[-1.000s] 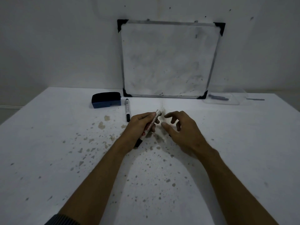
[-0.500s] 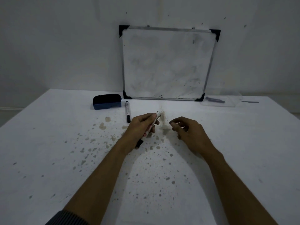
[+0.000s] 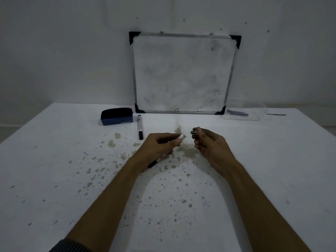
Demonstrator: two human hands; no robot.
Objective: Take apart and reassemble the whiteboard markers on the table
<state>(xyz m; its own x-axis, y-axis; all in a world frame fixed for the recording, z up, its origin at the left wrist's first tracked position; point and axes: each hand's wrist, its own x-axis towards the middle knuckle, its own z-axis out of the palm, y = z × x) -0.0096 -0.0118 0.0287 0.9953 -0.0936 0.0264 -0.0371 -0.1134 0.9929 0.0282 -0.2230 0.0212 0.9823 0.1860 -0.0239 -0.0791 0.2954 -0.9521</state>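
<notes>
My left hand [image 3: 160, 145] grips a whiteboard marker barrel [image 3: 181, 136], white with a label, its open end pointing up and right and its black cap end sticking out below my palm. My right hand [image 3: 209, 145] pinches a small dark end piece [image 3: 193, 132] between thumb and fingertips, a short gap to the right of the barrel's open end. A second whiteboard marker [image 3: 140, 129], white with a black cap, lies on the white table [image 3: 54, 160] just left of my left hand.
A blue and black eraser [image 3: 117, 116] sits at the back left. A small whiteboard [image 3: 183, 73] leans against the wall. A clear tray [image 3: 241, 115] with dark marker parts stands at the back right. Brown stains speckle the tabletop.
My right hand has moved from beside the barrel's end and now holds the small dark piece up, clearly apart from the barrel. My left hand has kept its grip.
</notes>
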